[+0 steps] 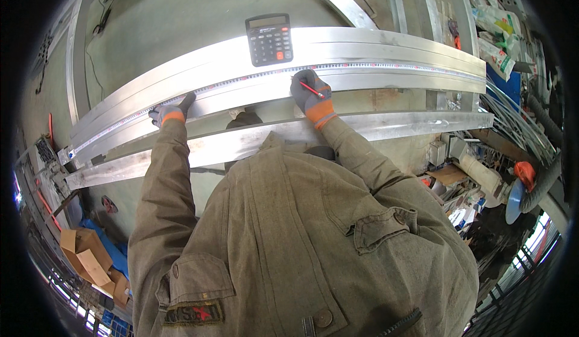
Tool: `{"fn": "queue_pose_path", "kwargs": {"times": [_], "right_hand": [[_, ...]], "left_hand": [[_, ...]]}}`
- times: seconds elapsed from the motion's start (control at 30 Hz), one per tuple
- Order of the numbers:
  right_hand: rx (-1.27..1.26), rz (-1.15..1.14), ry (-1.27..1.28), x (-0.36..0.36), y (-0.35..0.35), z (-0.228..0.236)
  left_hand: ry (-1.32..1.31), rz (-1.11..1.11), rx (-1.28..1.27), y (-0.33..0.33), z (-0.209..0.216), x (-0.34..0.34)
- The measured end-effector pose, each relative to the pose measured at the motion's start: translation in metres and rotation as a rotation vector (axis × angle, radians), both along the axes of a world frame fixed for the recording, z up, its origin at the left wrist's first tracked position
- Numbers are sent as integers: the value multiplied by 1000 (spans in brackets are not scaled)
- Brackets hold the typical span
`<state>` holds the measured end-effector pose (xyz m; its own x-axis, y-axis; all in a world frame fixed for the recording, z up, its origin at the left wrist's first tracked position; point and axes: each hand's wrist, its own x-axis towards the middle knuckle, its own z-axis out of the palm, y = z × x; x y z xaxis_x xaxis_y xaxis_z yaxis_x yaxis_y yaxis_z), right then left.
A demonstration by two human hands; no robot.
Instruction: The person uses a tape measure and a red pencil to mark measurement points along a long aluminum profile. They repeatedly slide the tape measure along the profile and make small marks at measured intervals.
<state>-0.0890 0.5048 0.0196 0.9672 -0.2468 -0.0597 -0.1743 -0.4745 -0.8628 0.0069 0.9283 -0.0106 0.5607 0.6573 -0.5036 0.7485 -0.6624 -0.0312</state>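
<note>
Long silvery metal bars [356, 48] lie side by side across the view, with a measuring tape [386, 66] stretched along them. My right hand [312, 94], in a grey and orange glove, grips a red pencil [311, 89] close to the tape's edge. Farther left, my left hand [170, 113] wears a matching glove and rests on the bars beside the tape. Its thumb stands away from the fingers, which reach the tape's edge. A black calculator [269, 40] lies on the bars beyond the tape, between my hands.
Nearer my body runs a separate metal beam [398, 124]. More metal beams [427, 8] extend away at the far right. Plastic bags [499, 26] and bundled thin rods [522, 120] crowd the right side. A cardboard box [90, 255] sits low on the left.
</note>
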Motion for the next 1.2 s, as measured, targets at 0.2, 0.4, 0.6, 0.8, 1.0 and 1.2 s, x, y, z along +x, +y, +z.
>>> {"fn": "queue_pose_path", "kwargs": {"times": [0.2, 0.4, 0.6, 0.8, 1.0, 1.2], "right_hand": [[85, 6, -26, 1, -2, -18], [-34, 32, -57, 1, -4, -17], [-48, 37, -37, 2, -5, -16], [-2, 31, -35, 4, -6, -18], [-25, 24, 46, 6, -7, -20], [-16, 16, -11, 7, -4, -14]], "left_hand": [[26, -10, 22, -2, 1, 3], [33, -5, 25, 1, -4, 4], [54, 5, 29, 0, -3, 7], [60, 5, 33, -2, -1, 7], [70, -28, 39, -1, 0, 7], [94, -44, 45, -3, 4, 8]]}}
